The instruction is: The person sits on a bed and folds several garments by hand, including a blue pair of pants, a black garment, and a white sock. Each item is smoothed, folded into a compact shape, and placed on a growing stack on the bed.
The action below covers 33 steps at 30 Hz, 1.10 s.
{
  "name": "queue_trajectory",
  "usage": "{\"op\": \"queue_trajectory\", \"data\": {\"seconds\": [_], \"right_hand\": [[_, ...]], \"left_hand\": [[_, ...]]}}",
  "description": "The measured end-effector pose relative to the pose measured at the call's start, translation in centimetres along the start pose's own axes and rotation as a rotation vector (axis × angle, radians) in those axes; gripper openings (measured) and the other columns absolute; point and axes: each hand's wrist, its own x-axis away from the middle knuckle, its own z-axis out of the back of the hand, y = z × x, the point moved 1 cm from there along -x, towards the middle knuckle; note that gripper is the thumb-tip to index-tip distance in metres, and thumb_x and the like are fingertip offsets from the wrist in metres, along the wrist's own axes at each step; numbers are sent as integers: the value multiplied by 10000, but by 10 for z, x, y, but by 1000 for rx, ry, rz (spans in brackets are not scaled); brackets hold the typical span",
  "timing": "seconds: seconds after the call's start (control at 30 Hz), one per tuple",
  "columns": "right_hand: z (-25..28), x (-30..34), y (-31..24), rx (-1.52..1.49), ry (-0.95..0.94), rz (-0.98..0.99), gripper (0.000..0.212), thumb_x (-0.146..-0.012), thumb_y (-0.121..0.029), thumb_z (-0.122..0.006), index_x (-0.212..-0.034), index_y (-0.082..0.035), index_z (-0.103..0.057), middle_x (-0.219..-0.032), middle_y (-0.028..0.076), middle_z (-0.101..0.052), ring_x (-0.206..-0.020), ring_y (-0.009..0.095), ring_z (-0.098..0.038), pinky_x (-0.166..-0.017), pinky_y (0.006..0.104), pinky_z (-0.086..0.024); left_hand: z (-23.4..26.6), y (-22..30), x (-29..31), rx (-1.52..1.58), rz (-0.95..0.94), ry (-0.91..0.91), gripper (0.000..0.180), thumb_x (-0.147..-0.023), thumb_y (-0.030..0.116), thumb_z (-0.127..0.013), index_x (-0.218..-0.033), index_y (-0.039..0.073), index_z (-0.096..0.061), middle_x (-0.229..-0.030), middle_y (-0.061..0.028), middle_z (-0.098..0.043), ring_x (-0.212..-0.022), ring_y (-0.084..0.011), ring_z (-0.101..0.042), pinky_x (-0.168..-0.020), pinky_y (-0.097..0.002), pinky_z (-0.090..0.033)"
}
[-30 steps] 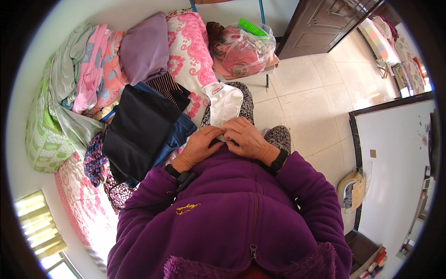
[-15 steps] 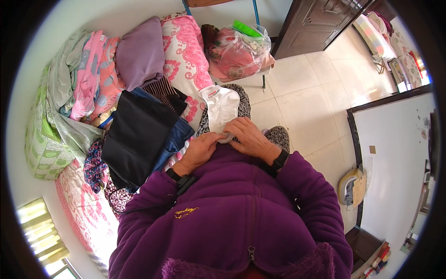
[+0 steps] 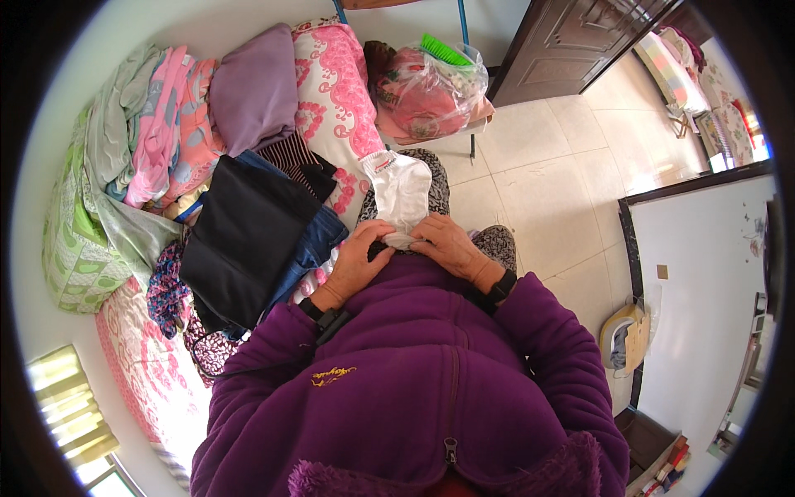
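Note:
A white sock (image 3: 402,187) with small red marking near its far end lies over my patterned trouser leg (image 3: 440,166). Its near end is folded over into a thick edge close to my jacket. My left hand (image 3: 358,263) grips the left side of that fold, thumb and forefinger around it. On the right side, my right hand (image 3: 450,247) pinches the same fold between thumb and curled fingers. Whether one sock or a stacked pair lies there, I cannot tell.
On the bed (image 3: 338,74) to the left lie folded black trousers (image 3: 248,240), blue jeans (image 3: 327,236), a purple garment (image 3: 255,87) and a heap of clothes (image 3: 157,124). A chair ahead holds a plastic bag (image 3: 431,91) and a green brush (image 3: 445,50). A dark door (image 3: 571,50) stands beyond.
My left hand has shifted its grip, its thumb and forefinger now spread more apart. My right hand has moved slightly right, and the folded end between the hands shows more.

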Motion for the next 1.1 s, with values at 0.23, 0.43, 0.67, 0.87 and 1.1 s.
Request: {"op": "queue_trajectory", "data": {"seconds": [0.23, 0.43, 0.67, 0.87, 1.1], "right_hand": [[2, 1, 3, -128, -6, -32, 196, -894, -196, -675, -1005, -37, -643, -976, 92, -626, -961, 281, -556, -880, 367, -451], [2, 2, 5, -292, 50, -202, 166, -944, -175, -628, -995, -17, -630, -962, 101, -610, -929, 262, -562, -854, 349, -458], [0, 3, 6, -299, 48, -289, 180, -953, -211, -603, -987, -36, -624, -912, 118, -597, -920, 295, -560, -834, 376, -453], [0, 6, 7, -318, 47, -294, 182, -954, -216, -603, -1006, -43, -620, -947, 112, -598, -941, 293, -556, -845, 373, -450], [2, 2, 2, -221, 54, -181, 165, -943, -212, -620, -987, -53, -609, -942, 95, -605, -953, 291, -552, -869, 376, -445]], "left_hand": [[-5, -3, 1, 191, 141, 65, 460, -826, 9, -696, -1260, 15, -543, -1277, -146, -571, -1125, -229, -618, -924, -309, -511], [0, 0, -2, -131, -145, 129, 378, -811, 8, -704, -1153, 31, -544, -1300, -150, -558, -1180, -285, -586, -994, -348, -466], [-2, -5, -3, 92, 5, 101, 337, -829, -3, -686, -1135, 31, -550, -1275, -147, -574, -1179, -289, -581, -1006, -350, -455], [-3, -4, -6, 115, 44, 128, 293, -850, -11, -674, -1116, 25, -557, -1254, -132, -588, -1141, -268, -603, -974, -331, -473], [0, 1, -5, 85, 12, 130, 188, -852, -27, -675, -1007, 17, -579, -1198, -129, -639, -1112, -264, -622, -961, -327, -481]]}}
